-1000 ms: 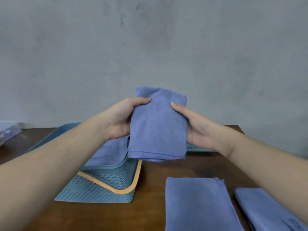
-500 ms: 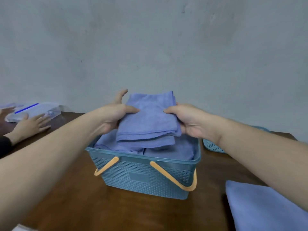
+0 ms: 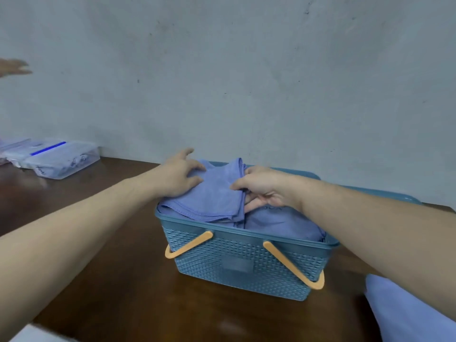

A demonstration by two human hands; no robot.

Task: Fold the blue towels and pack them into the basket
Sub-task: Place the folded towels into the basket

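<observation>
A folded blue towel (image 3: 212, 198) lies on top of the left side of the teal woven basket (image 3: 241, 262), which has orange handles. My left hand (image 3: 176, 175) rests on the towel's left part, fingers spread and bent over the cloth. My right hand (image 3: 261, 188) pinches the towel's right edge, thumb on top and fingers tucked under it. Another folded blue towel (image 3: 283, 223) fills the basket's right side, partly under my right wrist.
The basket stands on a dark wooden table (image 3: 123, 280) against a grey wall. A blue towel (image 3: 407, 314) lies at the lower right. Clear plastic boxes (image 3: 56, 159) sit at the far left. Another person's hand (image 3: 14, 67) shows at the left edge. The teal lid (image 3: 385, 193) lies behind the basket.
The towel, held up in the air a second ago, has come down onto the basket's left side with both hands still on it. My view has swung left.
</observation>
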